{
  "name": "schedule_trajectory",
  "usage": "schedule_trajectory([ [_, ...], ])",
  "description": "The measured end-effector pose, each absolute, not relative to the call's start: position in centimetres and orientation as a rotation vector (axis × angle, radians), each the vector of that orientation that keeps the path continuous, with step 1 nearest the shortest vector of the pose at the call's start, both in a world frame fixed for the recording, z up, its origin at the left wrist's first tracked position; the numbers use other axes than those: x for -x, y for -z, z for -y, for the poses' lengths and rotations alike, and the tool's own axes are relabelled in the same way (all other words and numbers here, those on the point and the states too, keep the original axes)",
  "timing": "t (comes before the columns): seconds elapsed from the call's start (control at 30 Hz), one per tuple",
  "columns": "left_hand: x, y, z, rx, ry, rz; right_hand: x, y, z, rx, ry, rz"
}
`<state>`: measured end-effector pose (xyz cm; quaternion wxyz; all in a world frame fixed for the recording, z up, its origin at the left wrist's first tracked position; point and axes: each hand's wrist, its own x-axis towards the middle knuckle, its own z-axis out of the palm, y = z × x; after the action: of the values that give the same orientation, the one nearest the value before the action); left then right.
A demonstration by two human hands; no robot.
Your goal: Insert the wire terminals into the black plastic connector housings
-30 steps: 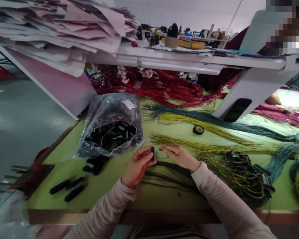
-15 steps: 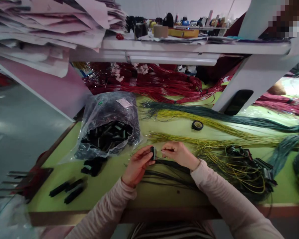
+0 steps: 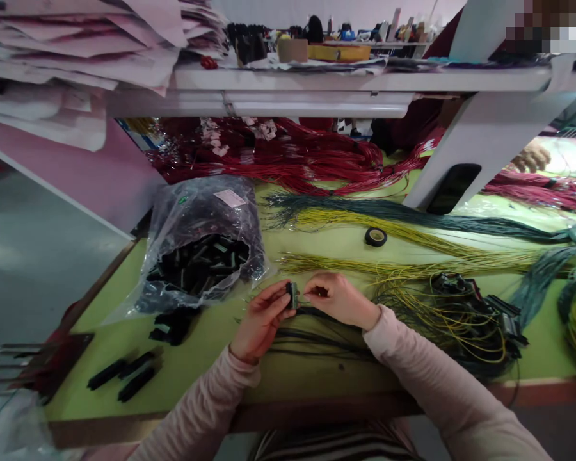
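Observation:
Between the thumb and fingers of my left hand (image 3: 262,320) is a small black connector housing (image 3: 292,295), its lighter face turned to the right. My right hand (image 3: 340,299) pinches a thin wire (image 3: 303,298) just right of that face; whether the wire's tip is inside the housing cannot be made out. Dark wires (image 3: 317,340) lie on the table under both hands. To the left, a clear plastic bag (image 3: 196,211) stands open with many black housings (image 3: 199,262) in it. Several loose black housings (image 3: 137,384) rest near the table's front left.
Yellow wires (image 3: 413,262) and dark green wires (image 3: 365,214) stretch across the table, with a tape roll (image 3: 376,237) between them. Wired connectors (image 3: 494,314) are heaped at right. Red wire bundles (image 3: 288,157) lie behind, under a shelf (image 3: 355,80). Another person's hand (image 3: 532,157) is at far right.
The view has shifted slightly, so most things sit a little further left. My right hand stays close to the housing with the wire. The other person's hand at far right has moved.

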<state>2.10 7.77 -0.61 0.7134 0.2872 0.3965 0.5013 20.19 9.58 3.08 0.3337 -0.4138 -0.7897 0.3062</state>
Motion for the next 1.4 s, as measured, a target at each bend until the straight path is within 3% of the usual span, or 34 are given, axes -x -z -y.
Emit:
schedule_trajectory([
  [0.47,-2.6,1.4,-7.2,-0.965,-1.213,-1.021,-19.7,-2.3,-9.3,1.114,-0.762,2.045],
  [0.7,-2.5,1.0,-7.2,-0.737,-1.126,-0.983,-19.5,-2.1,-9.1,0.952,-0.483,2.182],
  [0.87,-2.7,1.0,-6.8,-0.913,-1.211,-1.041,-19.5,-2.2,-9.0,0.928,-0.401,2.267],
  [1.4,-3.7,0.3,-6.6,-0.794,-1.213,-0.981,-21.3,-3.4,-8.7,1.013,-0.627,2.205],
])
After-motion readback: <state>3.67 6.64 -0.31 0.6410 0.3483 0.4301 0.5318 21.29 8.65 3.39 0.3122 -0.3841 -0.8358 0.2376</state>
